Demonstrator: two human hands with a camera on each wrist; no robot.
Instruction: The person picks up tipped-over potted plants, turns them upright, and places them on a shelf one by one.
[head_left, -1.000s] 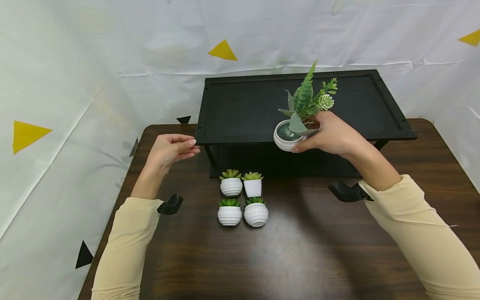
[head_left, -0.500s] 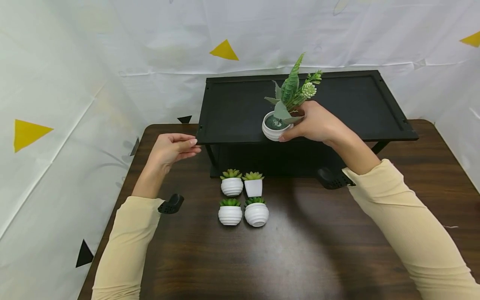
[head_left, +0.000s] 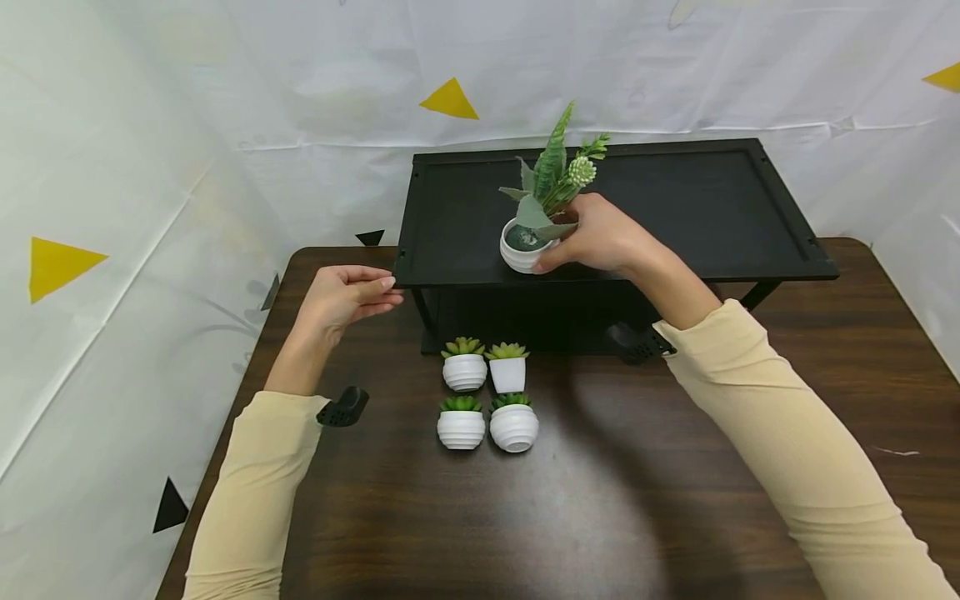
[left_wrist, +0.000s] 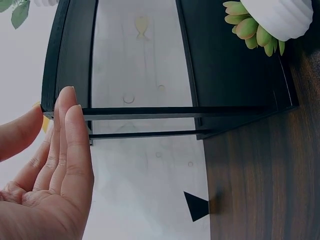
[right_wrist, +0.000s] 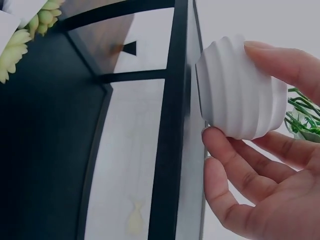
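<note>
A potted artificial plant (head_left: pixel 552 171), with long green leaves and a pale round flower in a white ribbed pot (right_wrist: pixel 235 90), is in my right hand (head_left: pixel 611 237). My thumb and fingers grip the pot's sides at the front left part of the black shelf's (head_left: pixel 675 208) top board. In the right wrist view the pot's base is right by the board; I cannot tell whether it touches. My left hand (head_left: pixel 341 300) pinches the shelf's front left corner, thumb above and fingers below, as the left wrist view (left_wrist: pixel 55 165) shows.
Several small white pots with succulents, such as this front succulent (head_left: pixel 461 429), stand in two rows on the brown wooden table (head_left: pixel 420 525) before the shelf. White sheeting (head_left: pixel 315 75) with yellow and black triangles hangs behind and at the sides.
My right hand has carried the potted plant leftward along the shelf top, and a little farther back. My left hand has stayed at the corner.
</note>
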